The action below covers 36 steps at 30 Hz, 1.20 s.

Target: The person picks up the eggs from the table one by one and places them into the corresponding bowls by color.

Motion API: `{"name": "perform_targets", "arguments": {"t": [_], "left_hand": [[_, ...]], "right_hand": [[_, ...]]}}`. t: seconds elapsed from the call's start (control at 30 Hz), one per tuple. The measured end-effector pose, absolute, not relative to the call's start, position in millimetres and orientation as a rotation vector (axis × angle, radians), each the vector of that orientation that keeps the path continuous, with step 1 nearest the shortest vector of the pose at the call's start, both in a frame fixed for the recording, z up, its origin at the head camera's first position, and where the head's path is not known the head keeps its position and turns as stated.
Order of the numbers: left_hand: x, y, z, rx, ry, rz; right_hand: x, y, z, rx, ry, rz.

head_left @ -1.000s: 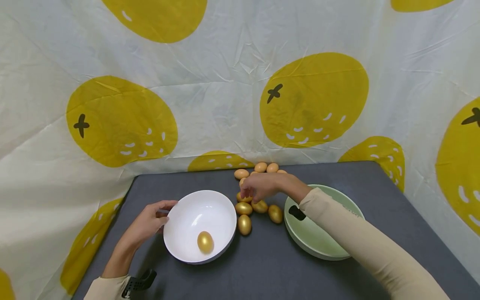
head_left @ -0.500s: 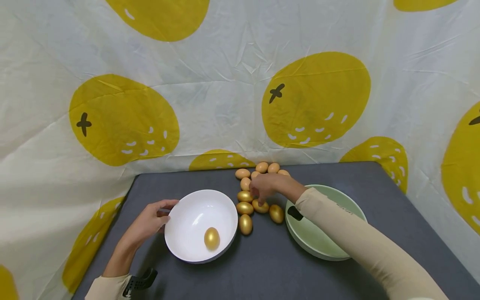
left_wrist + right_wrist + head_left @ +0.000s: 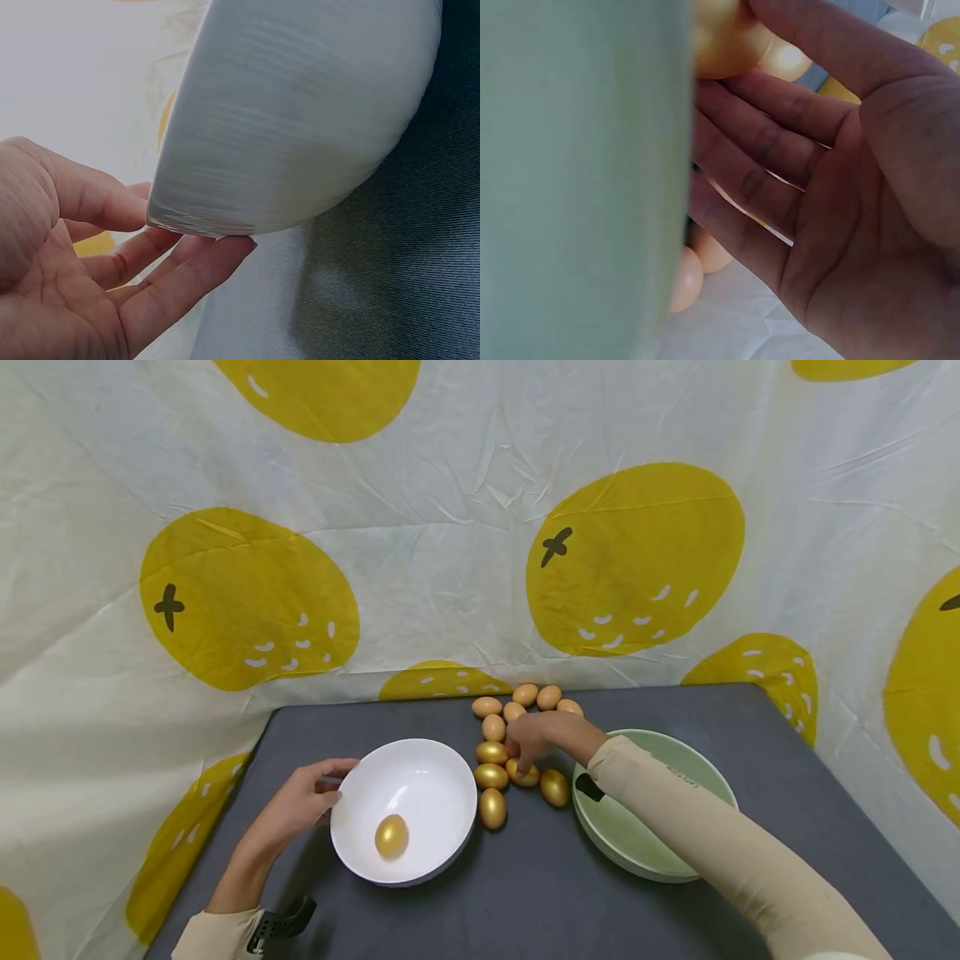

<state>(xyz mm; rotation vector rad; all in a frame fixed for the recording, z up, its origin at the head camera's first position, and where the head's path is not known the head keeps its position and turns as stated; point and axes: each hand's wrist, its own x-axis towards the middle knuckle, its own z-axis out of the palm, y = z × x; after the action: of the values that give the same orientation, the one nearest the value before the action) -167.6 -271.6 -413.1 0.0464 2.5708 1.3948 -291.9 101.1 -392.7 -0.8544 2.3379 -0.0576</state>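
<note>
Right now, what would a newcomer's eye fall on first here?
Probably the huge yellow fruit-like shapes printed on the white cloth behind the table. Then the lone gold egg inside the white bowl, whose rim the left hand holds. Finally, the right hand, at more gold eggs between this and the green bowl.

Dark grey table (image 3: 525, 893) — behind it, wrinkled white cloth (image 3: 442, 593) with yellow fruit prints (image 3: 634, 568).

Perhaps a makeshift booth: printed cloth (image 3: 442, 585) around a table (image 3: 525, 893).
</note>
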Motion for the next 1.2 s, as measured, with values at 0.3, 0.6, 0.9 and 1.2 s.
{"name": "perform_targets", "arguments": {"t": [0.3, 0.6, 0.9, 1.2], "left_hand": [[-168.5, -270.5, -412.1, 0.053, 2.564, 1.405], [-168.4, -270.0, -411.7, 0.057, 2.556, 1.408], [-167.0, -270.5, -411.8, 0.073, 2.552, 1.424], [-167.4, -271.4, -413.6, 0.049, 2.565, 1.396]], "right_hand": [[-295.6, 103.8, -394.0, -0.9, 2.289, -0.031], [-298.1, 108.0, -394.4, -0.879, 2.333, -0.066], [-296.7, 109.7, -388.7, -0.915, 2.343, -0.048], [-293.7, 115.3, -382.9, -1.098, 2.302, -0.154]]}}
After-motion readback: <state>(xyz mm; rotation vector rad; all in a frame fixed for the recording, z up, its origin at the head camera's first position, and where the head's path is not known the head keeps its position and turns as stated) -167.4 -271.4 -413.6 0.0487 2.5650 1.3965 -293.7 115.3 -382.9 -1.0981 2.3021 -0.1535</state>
